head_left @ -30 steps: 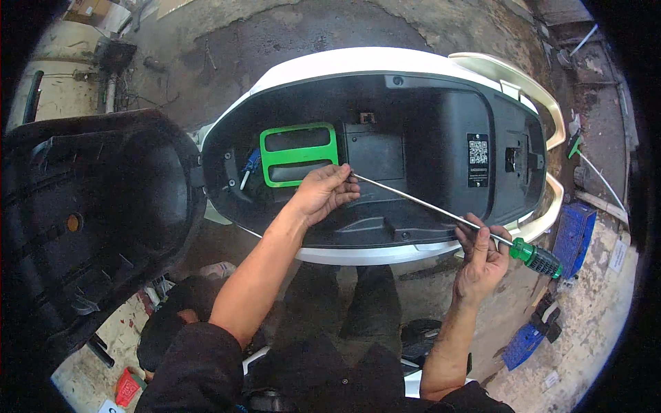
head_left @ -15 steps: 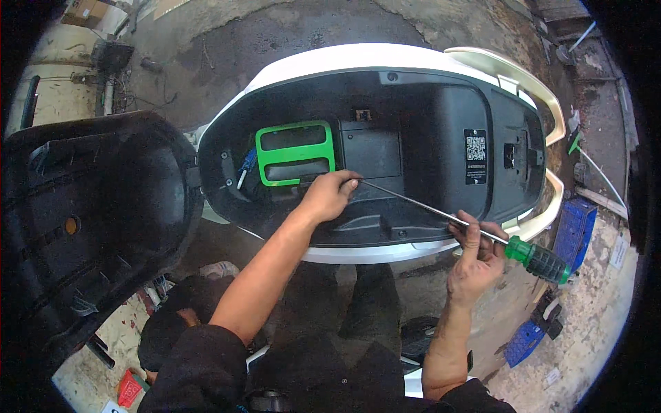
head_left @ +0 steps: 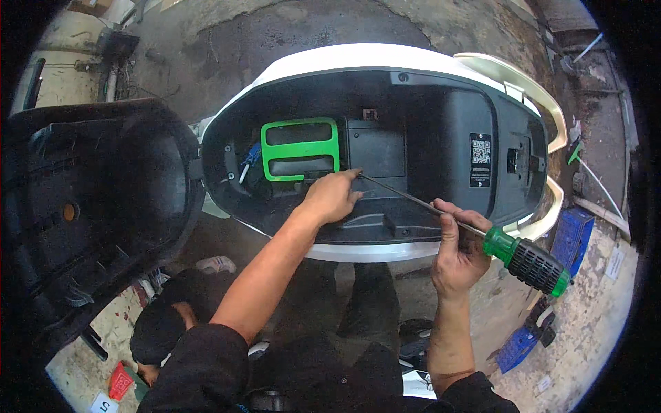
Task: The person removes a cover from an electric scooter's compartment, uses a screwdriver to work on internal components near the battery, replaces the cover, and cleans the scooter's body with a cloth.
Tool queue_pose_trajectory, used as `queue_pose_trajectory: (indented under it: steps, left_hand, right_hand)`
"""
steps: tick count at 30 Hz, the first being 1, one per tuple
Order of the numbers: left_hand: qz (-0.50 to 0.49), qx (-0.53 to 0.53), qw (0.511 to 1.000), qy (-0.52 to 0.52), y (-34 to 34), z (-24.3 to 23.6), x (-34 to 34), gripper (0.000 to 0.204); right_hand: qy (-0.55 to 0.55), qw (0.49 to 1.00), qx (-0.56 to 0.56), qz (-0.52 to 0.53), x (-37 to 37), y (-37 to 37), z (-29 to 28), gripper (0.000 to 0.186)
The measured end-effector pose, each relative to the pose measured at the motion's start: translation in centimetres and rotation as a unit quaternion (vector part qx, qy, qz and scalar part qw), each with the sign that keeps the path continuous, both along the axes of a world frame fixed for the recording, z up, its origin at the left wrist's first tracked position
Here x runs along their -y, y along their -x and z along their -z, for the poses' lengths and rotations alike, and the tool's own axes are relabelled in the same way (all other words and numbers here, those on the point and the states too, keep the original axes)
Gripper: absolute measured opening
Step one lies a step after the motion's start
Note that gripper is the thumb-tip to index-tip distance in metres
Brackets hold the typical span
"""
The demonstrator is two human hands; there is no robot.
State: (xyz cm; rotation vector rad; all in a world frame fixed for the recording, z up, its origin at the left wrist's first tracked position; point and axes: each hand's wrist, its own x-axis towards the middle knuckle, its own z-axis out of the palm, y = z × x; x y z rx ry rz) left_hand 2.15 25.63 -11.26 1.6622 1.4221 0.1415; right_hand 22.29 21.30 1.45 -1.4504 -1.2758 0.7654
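Observation:
My right hand [head_left: 463, 258] grips a long screwdriver [head_left: 527, 263] by its shaft, just ahead of the green and black handle. The shaft slants left and away, over the black storage bin [head_left: 447, 124] of a white scooter. Beside its tip is my left hand [head_left: 329, 197], index finger stretched to the tip and thumb apart from it; whether the finger touches the tip is hard to tell. Just beyond this hand lies a green frame [head_left: 303, 149] with two openings, inside the bin. A small blue screwdriver [head_left: 249, 163] rests left of the frame.
The seat [head_left: 96, 206] is tipped up on its hinge at the left. A pale grab rail [head_left: 544, 219] curves round the scooter's right end. Another person in a black cap [head_left: 160, 330] is low at the lower left. Blue crates [head_left: 573, 230] stand at the right.
My left thumb has come away from the index finger at the screwdriver's tip. My right hand has shifted slightly left and nearer with the screwdriver, whose handle has swung a little nearer.

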Motion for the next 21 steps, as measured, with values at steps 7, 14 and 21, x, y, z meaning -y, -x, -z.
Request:
queue_pose_trajectory:
  steps: [7,14,21]
  left_hand:
    - [-0.002,0.041,0.999,0.010,0.3,0.0,0.2,0.059]
    - [-0.062,0.086,0.989,0.104,0.9,0.1,-0.2,0.056]
    - [-0.069,0.107,0.987,0.101,0.9,0.3,-0.1,0.056]
  right_hand:
    - [-0.024,0.996,0.051,-0.069,-0.2,0.4,0.0,0.017]
    - [-0.008,0.993,0.056,-0.105,-0.6,0.9,-0.9,0.017]
    - [-0.009,0.988,0.105,-0.110,-0.3,1.4,-0.9,0.014]
